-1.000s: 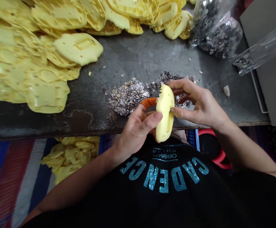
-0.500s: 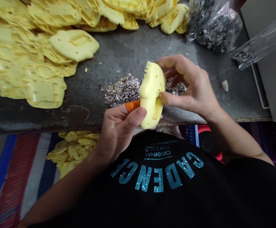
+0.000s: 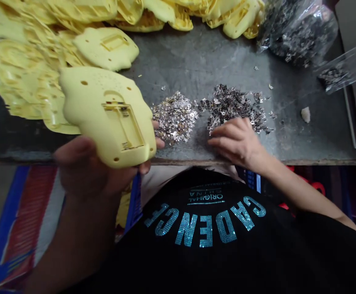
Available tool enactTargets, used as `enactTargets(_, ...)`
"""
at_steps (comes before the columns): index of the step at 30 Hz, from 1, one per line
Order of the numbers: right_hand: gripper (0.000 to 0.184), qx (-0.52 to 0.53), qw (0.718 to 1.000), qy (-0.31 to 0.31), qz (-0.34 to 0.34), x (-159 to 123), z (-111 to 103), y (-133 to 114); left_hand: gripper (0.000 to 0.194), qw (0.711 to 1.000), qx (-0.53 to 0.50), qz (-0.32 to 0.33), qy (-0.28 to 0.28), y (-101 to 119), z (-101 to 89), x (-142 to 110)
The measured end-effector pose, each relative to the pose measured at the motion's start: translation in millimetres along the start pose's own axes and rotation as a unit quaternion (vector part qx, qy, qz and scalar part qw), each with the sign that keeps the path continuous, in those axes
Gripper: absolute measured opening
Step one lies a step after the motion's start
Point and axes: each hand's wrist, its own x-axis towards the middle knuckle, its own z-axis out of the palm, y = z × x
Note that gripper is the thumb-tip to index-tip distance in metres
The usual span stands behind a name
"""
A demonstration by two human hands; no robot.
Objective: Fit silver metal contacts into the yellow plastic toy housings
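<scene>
- Two hands are in view, and only the left one clearly holds anything.
- Left hand (image 3: 80,163): closed around a yellow casing (image 3: 104,114), with the thumb side blurred below it and fingertips (image 3: 158,141) curling round its right edge. Much of the hand is hidden, so the exact grip is hard to read.
- Casing: raised and tilted just above the near edge of the tabletop (image 3: 196,61), with its back facing up and a recessed battery bay (image 3: 123,124) showing.
- Handling: the casing looks like a light, stiff moulded shell, probably smooth but not slippery. The outer rim seems the safest place to hold it, since the thin walls around the bay may be more fragile.
- Right hand (image 3: 236,141): rests palm down and partly open, with its fingers loosely curved and close together at the edge of the dark bits. It shows no clear hold, and I cannot tell whether its fingertips have caught any bits.
- Bits: a silvery heap (image 3: 174,117) lies just beside a darker heap (image 3: 231,106) on the tabletop. Both look like small, light metal pieces that would scatter easily.
- Nearby: more casings (image 3: 104,47) are piled at the far left, a bag of dark bits (image 3: 300,32) sits at the far right, and a clear sleeve (image 3: 334,73) lies beside it.
</scene>
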Motion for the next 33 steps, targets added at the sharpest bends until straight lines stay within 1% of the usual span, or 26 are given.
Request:
enactTargets(1,0.022,-0.023,0.999,-0.028,-0.015,-9,7,-1,0.087,1.0,-0.002,-0.005,0.008,-2,-4.7,-2)
enactTargets(2,0.024,-0.043,0.998,-0.041,-0.02,-17,11,-1,0.085,1.0,-0.001,-0.016,0.013,-5,-7.6,-3)
enactTargets(3,0.026,-0.063,0.997,-0.039,-0.018,-23,13,1,0.084,1.0,-0.003,-0.026,0.018,-9,-8.8,-4)
enactTargets(4,0.026,-0.084,0.996,-0.025,-0.008,-26,12,4,0.083,0.999,-0.007,-0.029,0.026,-14,-8.6,-5)
enactTargets(6,0.02,-0.129,0.991,0.022,0.028,-28,7,11,0.083,0.999,-0.022,-0.025,0.031,-25,-5.9,-6)
enactTargets(8,0.011,-0.16,0.983,0.066,0.064,-24,2,14,0.085,0.999,-0.036,-0.009,0.033,-35,-2.8,-6)
enactTargets(10,0.005,-0.156,0.981,0.081,0.084,-15,3,11,0.083,0.999,-0.038,0.002,0.026,-41,-0.6,-6)
enactTargets(11,0.004,-0.146,0.982,0.077,0.089,-10,5,9,0.08,0.999,-0.036,0.003,0.027,-42,0.3,-6)
enactTargets(13,0.009,-0.128,0.986,0.056,0.095,0,14,2,0.076,0.998,-0.039,-0.001,0.041,-43,2.5,-8)
enactTargets(16,0.019,-0.122,0.987,0.033,0.104,9,25,-4,0.073,0.997,-0.053,-0.04,0.038,-41,6.3,-13)
enactTargets(18,0.021,-0.118,0.987,0.023,0.104,9,28,-8,0.069,0.995,-0.065,-0.065,0.038,-41,8.6,-16)
enactTargets(20,0.019,-0.113,0.989,0.007,0.093,5,26,-12,0.062,0.993,-0.076,-0.083,0.038,-41,9.9,-20)
enactTargets(22,0.015,-0.109,0.991,-0.007,0.074,-4,22,-20,0.06,0.992,-0.083,-0.093,0.035,-42,10.2,-23)
enactTargets(26,0.01,-0.107,0.993,-0.02,0.05,-25,17,-40,0.067,0.989,-0.088,-0.118,0.023,-44,9.3,-26)
enactTargets(29,0.009,-0.1,0.993,-0.009,0.059,-36,19,-50,0.07,0.986,-0.097,-0.134,0.015,-45,11.4,-27)
enactTargets(33,0.009,-0.073,0.994,-0.013,0.082,-40,23,-54,0.072,0.981,-0.117,-0.152,-0.007,-47,17.2,-28)
